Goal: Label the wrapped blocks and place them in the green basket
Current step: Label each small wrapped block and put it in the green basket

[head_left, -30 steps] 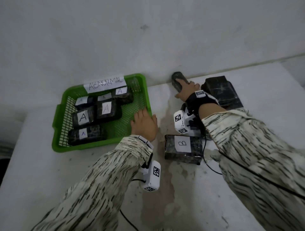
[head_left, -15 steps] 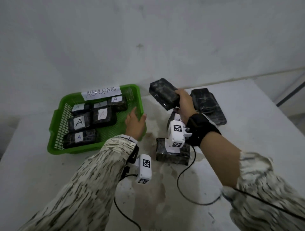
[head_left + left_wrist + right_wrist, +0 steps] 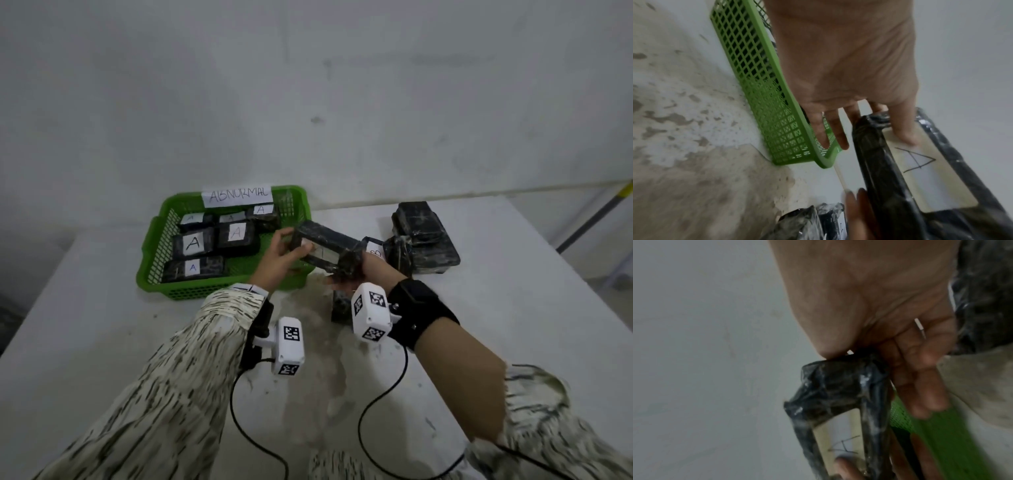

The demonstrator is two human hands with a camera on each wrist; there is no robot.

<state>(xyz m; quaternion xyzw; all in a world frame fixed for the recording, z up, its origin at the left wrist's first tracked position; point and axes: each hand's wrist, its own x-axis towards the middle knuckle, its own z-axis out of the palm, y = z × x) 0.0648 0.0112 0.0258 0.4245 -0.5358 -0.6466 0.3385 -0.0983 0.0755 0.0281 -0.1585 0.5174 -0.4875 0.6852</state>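
Both hands grasp one black plastic-wrapped rectangular block (image 3: 325,248), held off the table between them and just beside the right wall of the green plastic lattice basket (image 3: 154,240). The right hand (image 3: 371,272) clasps the block's near-right end, fingers curled under it. The left hand (image 3: 274,262) holds the far-left end, thumb on top and fingers beneath; in the left wrist view one fingertip presses the white paper label (image 3: 925,168) on the block's face, marked with a hand-drawn A. The basket sits at the far left of the white stained table (image 3: 513,342), against the wall, and carries a white paper sign (image 3: 237,196) reading ABNORMAL on its far rim. Inside it lie several black wrapped blocks (image 3: 193,242), each bearing a white A label. A stack of further black wrapped blocks (image 3: 424,240) stands to the far right. Another wrapped block (image 3: 340,305) lies on the table under the right wrist, mostly hidden.
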